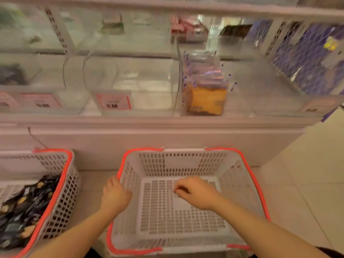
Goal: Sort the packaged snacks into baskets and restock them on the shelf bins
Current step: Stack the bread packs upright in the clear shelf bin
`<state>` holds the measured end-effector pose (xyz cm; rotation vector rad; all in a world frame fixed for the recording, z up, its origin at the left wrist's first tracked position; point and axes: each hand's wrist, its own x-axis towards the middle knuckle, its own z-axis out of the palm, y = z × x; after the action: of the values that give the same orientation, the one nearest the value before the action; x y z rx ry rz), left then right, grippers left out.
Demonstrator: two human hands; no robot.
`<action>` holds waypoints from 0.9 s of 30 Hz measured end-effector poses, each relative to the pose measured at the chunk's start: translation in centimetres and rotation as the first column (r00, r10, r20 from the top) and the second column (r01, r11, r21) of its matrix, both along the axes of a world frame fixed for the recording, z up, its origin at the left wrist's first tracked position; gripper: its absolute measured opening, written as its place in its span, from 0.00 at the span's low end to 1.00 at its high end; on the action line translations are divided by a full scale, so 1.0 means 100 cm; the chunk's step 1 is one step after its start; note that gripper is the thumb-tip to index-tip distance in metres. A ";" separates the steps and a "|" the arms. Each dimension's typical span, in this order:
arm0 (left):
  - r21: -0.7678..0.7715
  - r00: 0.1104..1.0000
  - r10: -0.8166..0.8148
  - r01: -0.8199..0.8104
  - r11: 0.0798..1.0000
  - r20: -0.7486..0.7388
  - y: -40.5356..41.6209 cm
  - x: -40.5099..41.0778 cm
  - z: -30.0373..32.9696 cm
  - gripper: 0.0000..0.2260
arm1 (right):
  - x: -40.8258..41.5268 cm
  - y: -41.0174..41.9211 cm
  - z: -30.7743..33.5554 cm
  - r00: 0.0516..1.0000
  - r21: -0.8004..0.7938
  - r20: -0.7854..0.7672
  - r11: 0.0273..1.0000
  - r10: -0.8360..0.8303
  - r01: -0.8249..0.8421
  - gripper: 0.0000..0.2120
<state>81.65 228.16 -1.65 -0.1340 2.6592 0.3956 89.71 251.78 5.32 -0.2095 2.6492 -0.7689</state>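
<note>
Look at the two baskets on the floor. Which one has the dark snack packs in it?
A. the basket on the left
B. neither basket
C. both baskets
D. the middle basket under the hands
A: the left basket holds a pile of dark snack packs, while the middle basket shows only its bare slotted bottom.

Both bare forearms reach forward. The left hand (115, 197) has its fingers bent downward. The right hand (195, 193) hangs just beside it, fingers curled inward.
</note>
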 end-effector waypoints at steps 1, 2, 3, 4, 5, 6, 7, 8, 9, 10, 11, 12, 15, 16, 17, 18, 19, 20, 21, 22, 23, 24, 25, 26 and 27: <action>0.053 0.995 0.092 -0.093 0.994 0.024 -0.002 0.004 -0.003 0.29 | 0.008 -0.007 -0.011 0.999 -0.026 0.033 0.999 -0.024 0.025 0.11; 0.099 0.985 0.155 -0.162 0.982 0.070 -0.003 0.008 -0.006 0.28 | 0.017 -0.014 -0.021 0.996 -0.052 0.070 0.997 -0.056 0.060 0.10; 0.155 0.973 0.202 -0.217 0.964 0.111 -0.004 0.009 -0.009 0.27 | 0.026 -0.020 -0.032 0.990 -0.079 0.106 0.992 -0.089 0.098 0.10; 0.226 0.964 0.231 -0.257 0.940 0.133 -0.004 0.010 -0.011 0.24 | 0.035 -0.026 -0.042 0.985 -0.096 0.131 0.987 -0.116 0.129 0.10; 0.316 0.958 0.248 -0.283 0.906 0.146 -0.005 0.010 -0.011 0.20 | 0.043 -0.031 -0.051 0.978 -0.103 0.155 0.983 -0.138 0.155 0.10; 0.411 0.952 0.262 -0.305 0.859 0.158 -0.006 0.009 -0.008 0.15 | 0.050 -0.035 -0.057 0.971 -0.102 0.175 0.978 -0.161 0.181 0.10; 0.482 0.949 0.258 -0.313 0.818 0.179 -0.007 0.010 -0.005 0.11 | 0.055 -0.040 -0.062 0.963 -0.100 0.192 0.973 -0.188 0.210 0.11; 0.530 0.952 0.228 -0.304 0.791 0.205 -0.009 0.010 -0.002 0.09 | 0.059 -0.045 -0.066 0.956 -0.102 0.196 0.965 -0.220 0.243 0.12; 0.570 0.956 0.178 -0.282 0.772 0.232 -0.008 0.013 0.002 0.09 | 0.062 -0.050 -0.068 0.947 -0.103 0.185 0.954 -0.261 0.283 0.14; 0.614 0.957 0.122 -0.263 0.744 0.262 -0.005 0.016 0.008 0.10 | 0.064 -0.055 -0.068 0.938 -0.104 0.165 0.940 -0.306 0.325 0.17; 0.664 0.952 0.062 -0.254 0.703 0.299 0.002 0.020 0.016 0.12 | 0.066 -0.060 -0.067 0.928 -0.110 0.144 0.926 -0.344 0.360 0.20; 0.713 0.944 0.000 -0.249 0.655 0.330 0.011 0.025 0.025 0.14 | 0.067 -0.066 -0.066 0.922 -0.120 0.126 0.917 -0.366 0.380 0.23; 0.808 0.915 -0.212 -0.174 0.563 0.345 0.045 0.039 0.046 0.19 | 0.072 -0.075 -0.061 0.912 -0.123 0.053 0.903 -0.408 0.411 0.28; 0.827 0.898 -0.288 -0.131 0.546 0.332 0.057 0.042 0.051 0.19 | 0.075 -0.072 -0.057 0.892 -0.125 0.033 0.883 -0.452 0.452 0.28; 0.842 0.875 -0.362 -0.089 0.532 0.321 0.069 0.046 0.055 0.20 | 0.077 -0.065 -0.054 0.860 -0.128 0.018 0.852 -0.510 0.508 0.27; 0.853 0.850 -0.426 -0.051 0.519 0.310 0.081 0.050 0.060 0.21 | 0.080 -0.055 -0.051 0.825 -0.126 -0.009 0.819 -0.565 0.560 0.24; 0.860 0.827 -0.476 -0.016 0.510 0.298 0.093 0.054 0.062 0.23 | 0.083 -0.043 -0.049 0.799 -0.116 -0.044 0.798 -0.599 0.592 0.21; 0.862 0.811 -0.510 0.013 0.506 0.287 0.104 0.056 0.061 0.25 | 0.088 -0.029 -0.047 0.785 -0.100 -0.077 0.788 -0.615 0.608 0.19; 0.857 0.806 -0.524 0.044 0.514 0.273 0.116 0.059 0.061 0.25 | 0.094 -0.015 -0.046 0.771 -0.087 -0.098 0.777 -0.630 0.624 0.16; 0.842 0.812 -0.526 0.082 0.533 0.254 0.128 0.061 0.060 0.23 | 0.100 -0.002 -0.046 0.754 -0.067 -0.107 0.762 -0.648 0.645 0.15; 0.822 0.820 -0.524 0.124 0.556 0.230 0.139 0.063 0.059 0.21 | 0.105 0.011 -0.046 0.736 -0.041 -0.111 0.743 -0.667 0.668 0.13; 0.795 0.824 -0.526 0.171 0.582 0.209 0.149 0.065 0.058 0.19 | 0.110 0.024 -0.048 0.718 -0.011 -0.112 0.723 -0.687 0.690 0.13; 0.761 0.822 -0.537 0.224 0.609 0.188 0.158 0.069 0.056 0.17 | 0.115 0.037 -0.051 0.700 0.019 -0.107 0.702 -0.706 0.712 0.12; 0.724 0.815 -0.553 0.276 0.633 0.172 0.165 0.073 0.053 0.16 | 0.119 0.051 -0.055 0.683 0.047 -0.097 0.682 -0.724 0.730 0.12; 0.692 0.807 -0.568 0.319 0.648 0.160 0.172 0.077 0.050 0.14 | 0.123 0.064 -0.059 0.667 0.070 -0.083 0.663 -0.740 0.745 0.11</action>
<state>89.39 245.38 3.38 0.6137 1.9440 0.9678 102.03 258.14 -0.54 0.9743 2.7755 -0.8493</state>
